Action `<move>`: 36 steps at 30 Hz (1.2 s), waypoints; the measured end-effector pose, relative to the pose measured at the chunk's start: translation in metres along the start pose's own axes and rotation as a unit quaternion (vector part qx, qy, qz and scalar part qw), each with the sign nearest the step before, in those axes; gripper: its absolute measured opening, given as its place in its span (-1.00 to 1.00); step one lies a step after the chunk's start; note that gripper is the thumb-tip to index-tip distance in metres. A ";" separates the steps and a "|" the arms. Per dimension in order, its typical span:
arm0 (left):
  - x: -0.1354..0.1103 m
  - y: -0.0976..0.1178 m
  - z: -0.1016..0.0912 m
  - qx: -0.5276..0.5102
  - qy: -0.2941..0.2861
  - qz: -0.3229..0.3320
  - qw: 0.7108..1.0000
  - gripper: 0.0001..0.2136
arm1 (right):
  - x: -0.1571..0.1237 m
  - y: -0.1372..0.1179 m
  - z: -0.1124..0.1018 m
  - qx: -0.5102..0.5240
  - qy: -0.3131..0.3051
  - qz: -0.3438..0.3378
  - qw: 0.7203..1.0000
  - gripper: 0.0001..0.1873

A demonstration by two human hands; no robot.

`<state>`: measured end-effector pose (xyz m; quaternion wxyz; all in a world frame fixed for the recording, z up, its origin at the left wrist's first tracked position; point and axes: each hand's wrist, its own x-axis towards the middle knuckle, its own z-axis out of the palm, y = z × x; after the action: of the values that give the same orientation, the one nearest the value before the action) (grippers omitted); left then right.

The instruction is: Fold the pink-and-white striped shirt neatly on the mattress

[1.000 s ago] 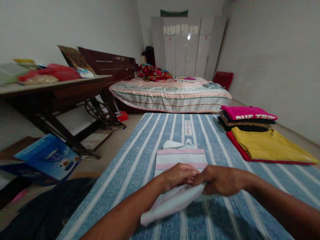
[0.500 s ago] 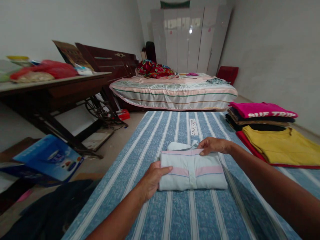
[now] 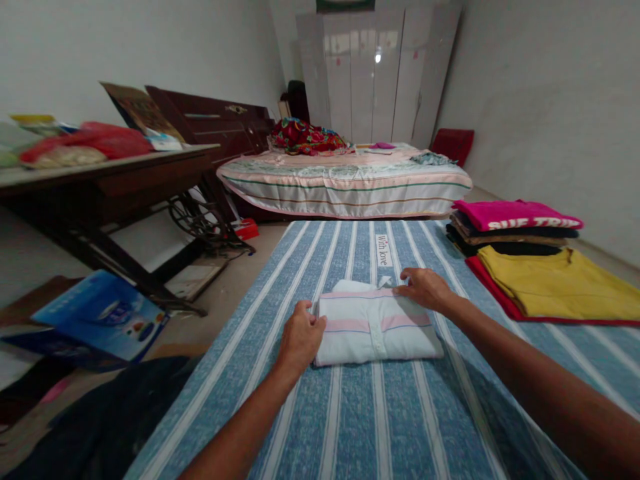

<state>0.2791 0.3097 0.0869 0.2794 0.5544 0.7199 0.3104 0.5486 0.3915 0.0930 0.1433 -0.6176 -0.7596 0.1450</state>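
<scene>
A folded shirt (image 3: 350, 340), pale with pink and blue stripes and a buttoned placket, lies flat on the striped blue bed cover (image 3: 300, 427). Its collar (image 3: 353, 285) pokes out beyond the far fold. At the shirt's left edge is my left hand (image 3: 300, 337), its thumb and fingers apart, the thumb tip by the cloth. My right hand (image 3: 426, 288) rests at the far right edge, thumb touching the cloth and forefinger lifted away from it. Neither hand grips the shirt.
On the right lie a folded yellow garment (image 3: 560, 283) on a red one and a stack of folded clothes with a pink top (image 3: 520, 217). A sewing table (image 3: 115, 167) and a blue box (image 3: 105, 310) are on the left. Another bed (image 3: 345, 187) stands beyond.
My left hand has loosened from the shirt's left edge and shifted slightly left. The right hand's fingers have spread and lifted off the far edge. The view has shifted slightly.
</scene>
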 end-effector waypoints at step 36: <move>-0.058 0.083 -0.030 0.129 -0.602 -0.007 0.788 -0.73 | -0.139 -0.043 0.003 0.526 -0.513 0.011 0.679 -0.64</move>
<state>0.3212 0.2655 0.1724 0.5844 0.6545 0.4429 -0.1845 0.5365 0.2464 0.1022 0.0305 -0.2778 -0.5059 0.8160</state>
